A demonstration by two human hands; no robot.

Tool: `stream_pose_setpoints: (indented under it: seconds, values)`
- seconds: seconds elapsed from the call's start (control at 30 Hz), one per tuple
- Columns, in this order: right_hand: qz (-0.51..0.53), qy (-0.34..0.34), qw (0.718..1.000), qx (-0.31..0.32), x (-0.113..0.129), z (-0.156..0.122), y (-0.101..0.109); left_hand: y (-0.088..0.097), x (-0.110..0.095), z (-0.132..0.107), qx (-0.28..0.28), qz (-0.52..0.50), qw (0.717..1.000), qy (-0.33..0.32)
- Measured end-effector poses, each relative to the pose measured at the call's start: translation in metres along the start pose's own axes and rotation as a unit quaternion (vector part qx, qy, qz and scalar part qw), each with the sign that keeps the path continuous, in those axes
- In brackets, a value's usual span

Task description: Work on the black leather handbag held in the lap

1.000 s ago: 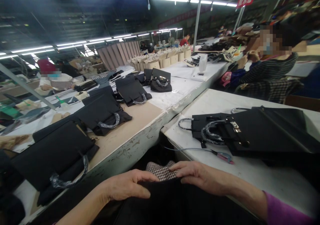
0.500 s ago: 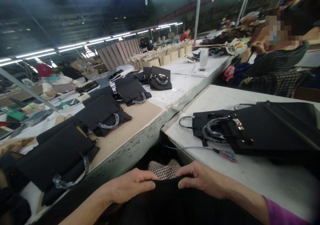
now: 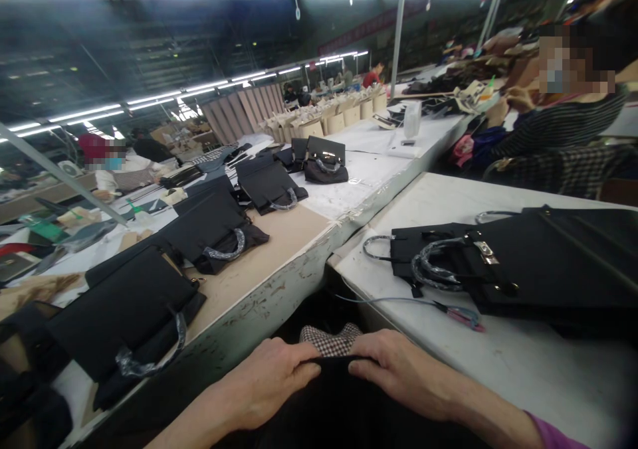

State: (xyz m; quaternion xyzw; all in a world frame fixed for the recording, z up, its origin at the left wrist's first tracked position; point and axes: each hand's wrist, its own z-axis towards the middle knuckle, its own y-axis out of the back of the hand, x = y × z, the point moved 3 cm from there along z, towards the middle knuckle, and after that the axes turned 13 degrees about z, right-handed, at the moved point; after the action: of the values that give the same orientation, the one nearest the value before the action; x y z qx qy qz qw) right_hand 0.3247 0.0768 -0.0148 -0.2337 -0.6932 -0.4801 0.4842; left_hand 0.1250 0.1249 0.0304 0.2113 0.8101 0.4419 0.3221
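Observation:
Low in the head view, a black bag piece (image 3: 335,396) hangs below my hands; most of it is too dark to make out. My left hand (image 3: 272,379) pinches its top edge, thumb on the near side and fingers behind. A short gap away, my right hand (image 3: 399,369) grips the same edge in the same way. Just beyond the edge, brown-and-white checked cloth (image 3: 331,340) shows between the hands. To the right lie black handbags (image 3: 558,256) with plastic-wrapped handles and a metal clasp.
A row of black handbags (image 3: 134,303) lies along the left table (image 3: 294,263). On the right table (image 3: 528,356) is a small pink-handled tool (image 3: 464,317) with a bluish cord. Co-workers sit at the right (image 3: 553,123) and far left (image 3: 119,170). A dark gap separates the tables.
My hands have drawn a little closer together along the black edge, both still gripping it. The view has shifted slightly, so the tables and handbags appear further right.

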Motion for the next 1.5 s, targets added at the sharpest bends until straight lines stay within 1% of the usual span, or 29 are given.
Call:
stream_pose_setpoints:
  seconds: [0.2, 0.3, 0.43, 0.53, 0.7, 0.8, 0.93, 1.03, 1.13, 1.3, 1.4, 1.5]
  values:
    - [0.021, 0.032, 0.999, 0.028, 0.015, 0.002, 0.002, -0.003, -0.001, 0.006, -0.04, -0.025, 0.997, -0.068]
    - [0.019, 0.049, 0.998, 0.043, 0.02, 0.006, 0.001, -0.005, -0.004, 0.01, -0.041, -0.004, 0.997, -0.069]
    - [-0.027, 0.046, 0.998, 0.037, 0.02, 0.012, -0.004, -0.008, -0.011, 0.017, -0.04, 0.031, 0.998, -0.037]
    - [-0.064, 0.052, 0.996, 0.037, 0.016, 0.014, -0.006, -0.009, -0.01, 0.017, -0.028, 0.019, 0.999, -0.031]
    - [-0.036, 0.069, 0.995, 0.061, 0.008, 0.013, -0.002, -0.009, 0.005, 0.009, 0.025, -0.078, 0.996, -0.043]
    - [-0.03, 0.073, 0.995, 0.069, 0.008, 0.011, 0.001, -0.007, 0.009, 0.003, 0.03, -0.081, 0.996, -0.03]
    - [-0.041, 0.04, 0.996, 0.067, 0.005, 0.002, 0.005, -0.004, 0.005, -0.002, 0.027, -0.059, 0.997, -0.028]
    - [-0.047, 0.014, 0.997, 0.055, 0.001, -0.007, 0.008, -0.003, 0.003, -0.004, 0.031, -0.067, 0.997, -0.026]
    - [-0.036, 0.012, 0.998, 0.046, 0.001, -0.011, 0.01, -0.005, 0.004, -0.005, 0.024, -0.08, 0.996, -0.018]
    - [0.023, 0.017, 0.998, 0.064, -0.003, -0.01, 0.009, -0.011, 0.01, -0.008, 0.035, -0.115, 0.992, -0.025]
    - [0.058, 0.01, 0.996, 0.065, -0.01, -0.009, 0.009, -0.012, 0.01, -0.004, 0.033, -0.134, 0.99, -0.023]
    - [0.052, -0.003, 0.998, 0.048, -0.015, -0.012, 0.01, -0.01, 0.007, 0.001, 0.025, -0.142, 0.989, -0.009]
